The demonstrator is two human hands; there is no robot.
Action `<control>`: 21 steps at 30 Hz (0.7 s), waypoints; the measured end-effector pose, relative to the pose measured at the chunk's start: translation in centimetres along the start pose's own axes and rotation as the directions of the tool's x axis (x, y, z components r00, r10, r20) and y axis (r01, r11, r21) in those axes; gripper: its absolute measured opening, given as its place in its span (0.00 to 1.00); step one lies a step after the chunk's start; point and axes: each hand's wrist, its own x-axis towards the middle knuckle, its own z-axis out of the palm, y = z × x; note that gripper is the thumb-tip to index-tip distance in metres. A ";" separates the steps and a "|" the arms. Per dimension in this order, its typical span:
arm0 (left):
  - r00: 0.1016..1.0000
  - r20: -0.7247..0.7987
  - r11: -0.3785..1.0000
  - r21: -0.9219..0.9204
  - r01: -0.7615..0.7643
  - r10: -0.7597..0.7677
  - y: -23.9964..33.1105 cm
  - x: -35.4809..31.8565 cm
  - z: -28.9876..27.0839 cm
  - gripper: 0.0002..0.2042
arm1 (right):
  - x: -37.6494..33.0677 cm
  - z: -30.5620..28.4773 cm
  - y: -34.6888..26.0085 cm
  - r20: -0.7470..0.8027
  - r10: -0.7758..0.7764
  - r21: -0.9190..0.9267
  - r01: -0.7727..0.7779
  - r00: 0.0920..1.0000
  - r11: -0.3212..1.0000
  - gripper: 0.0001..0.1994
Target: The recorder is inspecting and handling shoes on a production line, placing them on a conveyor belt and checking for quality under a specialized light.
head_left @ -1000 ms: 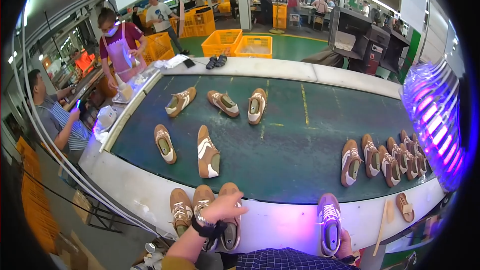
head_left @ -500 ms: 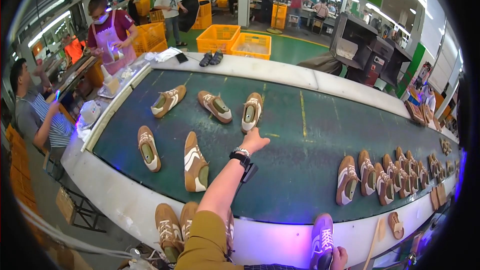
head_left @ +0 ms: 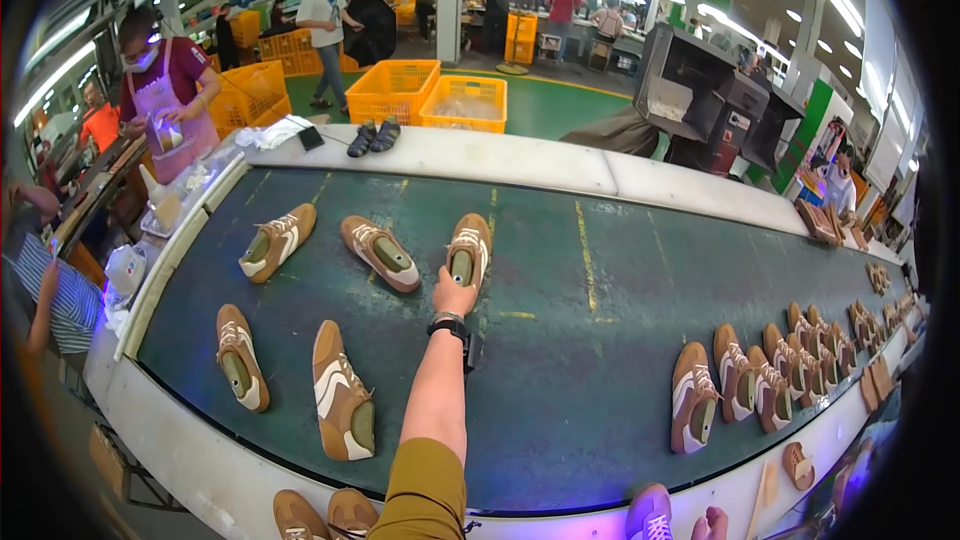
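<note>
My left hand (head_left: 455,295) is stretched far over the green conveyor belt (head_left: 540,400), its fingers closed round the heel of a brown and white sneaker (head_left: 470,240) that points away from me. Two more sneakers (head_left: 381,254) (head_left: 279,243) lie to its left, and another pair (head_left: 243,358) (head_left: 343,392) lies nearer. At the lower edge, a sneaker under purple light (head_left: 650,515) stands on the white near ledge. Beside it, just apart, is my right hand (head_left: 711,523), partly cut off, with loosely bent fingers separated and nothing visible in them.
Several sneakers (head_left: 735,370) stand in rows on the belt's right. More sneakers (head_left: 300,515) sit by my left forearm. Dark sandals (head_left: 373,138) rest on the far ledge; yellow crates (head_left: 392,90) stand behind. A person in a pink apron (head_left: 175,105) works at far left.
My left hand has moved forward and left and taken hold of the sneaker's heel. The right hand has come away from the purple-lit sneaker. The whole view has shifted.
</note>
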 end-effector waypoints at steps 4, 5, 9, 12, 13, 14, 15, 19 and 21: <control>0.999 0.036 1.000 -0.010 0.007 -0.006 -1.3 0.6 -0.7 0.29 | 2.3 0.0 -5.4 -0.053 0.066 0.207 -0.054 0.996 0.977 0.20; 0.999 0.049 1.000 -0.007 0.014 -0.014 -1.6 0.3 -0.8 0.29 | 3.2 0.2 -6.3 -0.097 -0.039 0.166 0.055 0.995 0.985 0.20; 0.958 0.287 0.980 -0.184 0.074 -0.019 -3.3 -4.1 -1.3 0.32 | 6.0 3.2 -9.7 -0.149 -0.233 0.179 0.258 0.961 0.949 0.24; 0.911 0.412 0.997 -0.076 -0.002 0.033 -3.3 -9.6 -1.6 0.30 | 7.8 4.5 -11.9 -0.040 -0.102 0.581 0.106 0.994 0.807 0.22; 0.890 0.454 0.999 -0.019 -0.028 0.033 -3.0 -11.7 -1.7 0.28 | 9.1 5.6 -12.9 0.055 -0.120 0.594 0.064 0.991 0.802 0.25; 0.773 0.634 1.000 -0.010 0.015 -0.005 -2.5 -13.7 -2.0 0.26 | 9.9 6.7 -13.8 0.120 -0.109 0.671 0.000 0.987 0.741 0.28; 0.631 0.774 0.997 0.017 0.071 -0.058 -2.0 -15.8 -2.4 0.25 | 10.5 8.2 -14.7 0.159 -0.134 0.753 -0.032 0.978 0.657 0.31; 0.058 0.986 0.984 0.152 0.097 -0.158 0.7 -24.1 -3.7 0.21 | 12.6 14.0 -16.8 0.226 0.036 0.683 -0.185 0.973 0.707 0.37; 0.005 0.998 0.986 0.064 0.156 -0.066 1.8 -25.4 -5.0 0.23 | 12.8 15.8 -16.5 0.232 0.040 0.654 -0.186 0.972 0.734 0.39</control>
